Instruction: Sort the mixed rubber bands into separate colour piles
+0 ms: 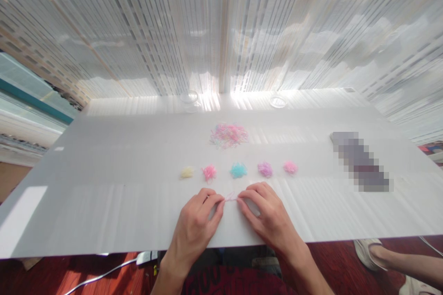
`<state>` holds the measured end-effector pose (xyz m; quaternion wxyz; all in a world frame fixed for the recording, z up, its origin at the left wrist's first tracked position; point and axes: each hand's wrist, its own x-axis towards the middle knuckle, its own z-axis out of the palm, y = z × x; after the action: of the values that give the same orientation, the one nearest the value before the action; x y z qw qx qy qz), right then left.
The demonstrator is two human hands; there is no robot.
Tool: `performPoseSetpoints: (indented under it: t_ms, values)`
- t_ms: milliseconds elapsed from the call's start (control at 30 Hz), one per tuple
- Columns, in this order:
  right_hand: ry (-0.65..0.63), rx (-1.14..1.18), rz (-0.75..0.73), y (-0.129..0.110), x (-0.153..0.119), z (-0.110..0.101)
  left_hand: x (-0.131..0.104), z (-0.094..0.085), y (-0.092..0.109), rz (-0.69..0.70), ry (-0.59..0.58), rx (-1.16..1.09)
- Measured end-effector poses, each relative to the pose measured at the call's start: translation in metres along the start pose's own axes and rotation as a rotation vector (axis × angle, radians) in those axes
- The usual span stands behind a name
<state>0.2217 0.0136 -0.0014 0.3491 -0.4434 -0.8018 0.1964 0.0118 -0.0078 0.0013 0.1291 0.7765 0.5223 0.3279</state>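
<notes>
Both hands are near the table's front edge, thumbs and fingertips pinched together. Between my left hand (198, 215) and my right hand (268, 212) stretch thin pale pink-purple rubber bands (230, 197), gripped at either end. Beyond the hands lies a row of small heaps of rubber bands: a yellow heap (187, 172), a deep pink heap (209, 172), a turquoise heap (238, 170), a purple heap (265, 169) and a light pink heap (290, 167). Farther back is a larger mixed-colour pile (229, 135).
On the white table (138, 147), two clear round containers or lids (278, 102) are at the back by the curtain (207, 32). A pixelated dark object (360, 161) lies at right. Another person's foot (370, 253) and a power strip (147, 257) are below.
</notes>
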Motion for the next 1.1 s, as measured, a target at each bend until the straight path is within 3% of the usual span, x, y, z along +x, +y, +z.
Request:
performPoseSetpoints:
  t_ms: [333, 567, 1100]
  values:
    - [-0.002, 0.081, -0.039, 0.000, -0.002, -0.002, 0.006, -0.005, 0.004, 0.059, -0.044, -0.072]
    - [0.031, 0.118, -0.056, 0.002, -0.004, -0.002, 0.011, 0.001, 0.008, 0.123, -0.033, -0.125]
    - [0.042, 0.160, -0.029, -0.002, -0.001, -0.005, 0.004, 0.003, 0.004, 0.032, -0.001, -0.314]
